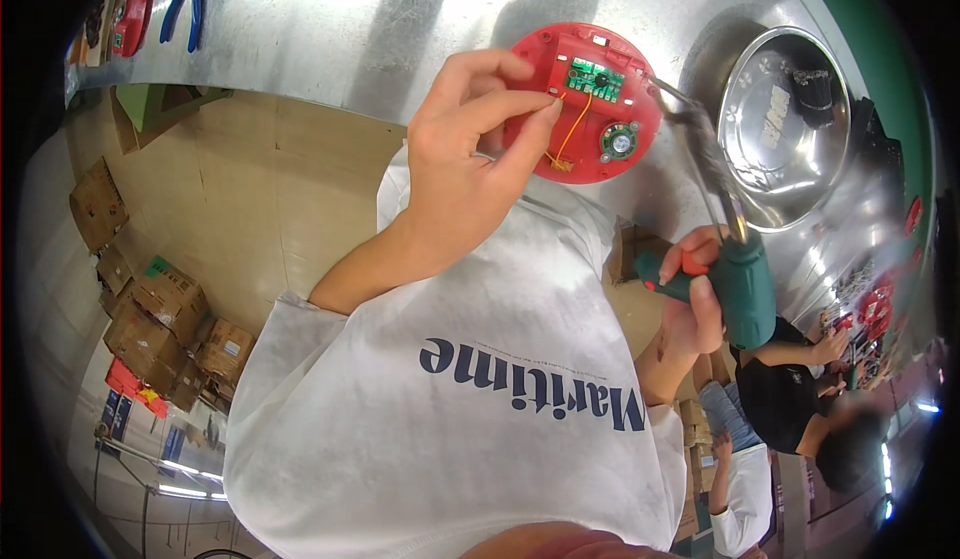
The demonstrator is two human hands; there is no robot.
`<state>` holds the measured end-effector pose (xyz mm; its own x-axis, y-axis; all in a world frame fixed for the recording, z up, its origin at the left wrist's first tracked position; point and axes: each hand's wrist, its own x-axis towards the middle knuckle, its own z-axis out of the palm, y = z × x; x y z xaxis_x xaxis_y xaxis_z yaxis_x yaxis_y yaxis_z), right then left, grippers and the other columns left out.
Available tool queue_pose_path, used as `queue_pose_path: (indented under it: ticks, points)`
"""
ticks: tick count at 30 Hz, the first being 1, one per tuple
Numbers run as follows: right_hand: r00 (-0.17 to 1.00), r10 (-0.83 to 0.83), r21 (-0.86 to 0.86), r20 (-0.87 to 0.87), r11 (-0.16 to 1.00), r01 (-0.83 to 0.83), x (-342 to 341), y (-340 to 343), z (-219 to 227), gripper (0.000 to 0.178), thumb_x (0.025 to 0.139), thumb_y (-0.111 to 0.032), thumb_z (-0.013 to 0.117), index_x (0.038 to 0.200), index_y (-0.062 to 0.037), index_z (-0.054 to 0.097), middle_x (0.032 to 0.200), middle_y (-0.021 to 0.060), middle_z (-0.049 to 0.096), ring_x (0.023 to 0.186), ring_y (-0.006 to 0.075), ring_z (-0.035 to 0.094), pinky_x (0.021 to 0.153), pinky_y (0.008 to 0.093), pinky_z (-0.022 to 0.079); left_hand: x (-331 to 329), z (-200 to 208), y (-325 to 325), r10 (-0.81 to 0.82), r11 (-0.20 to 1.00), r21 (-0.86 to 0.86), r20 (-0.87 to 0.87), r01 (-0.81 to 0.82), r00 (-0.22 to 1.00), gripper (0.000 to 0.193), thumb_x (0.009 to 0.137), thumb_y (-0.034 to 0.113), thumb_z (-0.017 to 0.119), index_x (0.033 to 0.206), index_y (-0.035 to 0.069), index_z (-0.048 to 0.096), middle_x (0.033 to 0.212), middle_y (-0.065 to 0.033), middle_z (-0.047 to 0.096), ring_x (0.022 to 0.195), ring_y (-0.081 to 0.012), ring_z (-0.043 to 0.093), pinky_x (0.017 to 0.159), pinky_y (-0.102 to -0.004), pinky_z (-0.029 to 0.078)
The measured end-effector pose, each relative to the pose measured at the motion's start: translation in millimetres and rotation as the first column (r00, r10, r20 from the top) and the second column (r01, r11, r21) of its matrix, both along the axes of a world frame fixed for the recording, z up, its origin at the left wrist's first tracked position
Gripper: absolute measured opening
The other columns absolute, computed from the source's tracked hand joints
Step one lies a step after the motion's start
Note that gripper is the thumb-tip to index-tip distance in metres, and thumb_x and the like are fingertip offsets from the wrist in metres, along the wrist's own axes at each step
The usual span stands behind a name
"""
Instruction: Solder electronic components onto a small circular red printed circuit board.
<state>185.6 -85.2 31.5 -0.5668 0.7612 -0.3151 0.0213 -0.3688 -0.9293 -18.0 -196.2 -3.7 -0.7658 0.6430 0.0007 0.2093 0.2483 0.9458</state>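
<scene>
A round red plastic housing lies on the metal bench, its inner side up. Fixed in it are a small green circuit board and a round speaker-like part. A thin orange wire runs from the board to a small bundle near the housing's lower edge. My left hand reaches over the housing's left side, thumb and forefinger pinched on a wire at the board's edge. My right hand grips a green soldering gun with a red trigger; its metal tip points toward the housing's right side.
A shiny steel bowl with a dark part inside stands right of the housing. Blue-handled pliers and red parts lie at the far left. Cardboard boxes are stacked on the floor. Other people work at the right.
</scene>
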Motion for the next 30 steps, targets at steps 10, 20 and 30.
queue_pose_path:
  ticks: [10, 20, 30]
  points:
    - [0.945, 0.267, -0.006, 0.188, 0.963, -0.271, 2.5, 14.6, 0.6, 0.035, 0.077, -0.023, 0.064, 0.096, 0.0026, 0.051, 0.095, 0.0186, 0.052, 0.070, 0.0196, 0.052, 0.058, 0.0303, 0.042, -1.4, -2.9, 6.7, -0.032, 0.997, 0.079, 0.134, 0.021, 0.990, 0.007, 0.078, -0.005, 0.067, 0.085, -0.003, 0.068, 0.116, -0.0112, 0.058, 0.086, -0.0118, 0.055, 0.068, -0.0231, 0.047]
    - [0.922, 0.258, 0.170, 0.290, 0.934, -0.314, 1.0, 24.5, -1.0, 0.026, 0.072, -0.015, 0.069, 0.088, 0.0056, 0.063, 0.079, 0.0107, 0.058, 0.063, 0.0174, 0.057, 0.057, 0.0273, 0.045, -3.3, -1.6, 12.2, -0.044, 0.999, 0.033, 0.084, 0.042, 0.995, 0.004, 0.074, -0.005, 0.066, 0.077, -0.002, 0.066, 0.115, -0.0103, 0.057, 0.084, -0.0121, 0.055, 0.072, -0.0252, 0.048]
    - [0.868, 0.356, 0.232, 0.346, 0.864, -0.447, 11.6, 30.5, -9.5, 0.025, 0.079, -0.018, 0.062, 0.090, 0.0034, 0.055, 0.081, 0.0151, 0.056, 0.060, 0.0153, 0.050, 0.050, 0.0253, 0.039, -3.5, -3.7, 12.5, -0.038, 0.998, 0.052, 0.111, 0.032, 0.993, 0.005, 0.073, -0.006, 0.066, 0.075, -0.002, 0.063, 0.114, -0.0097, 0.058, 0.081, -0.0121, 0.055, 0.072, -0.0249, 0.047]
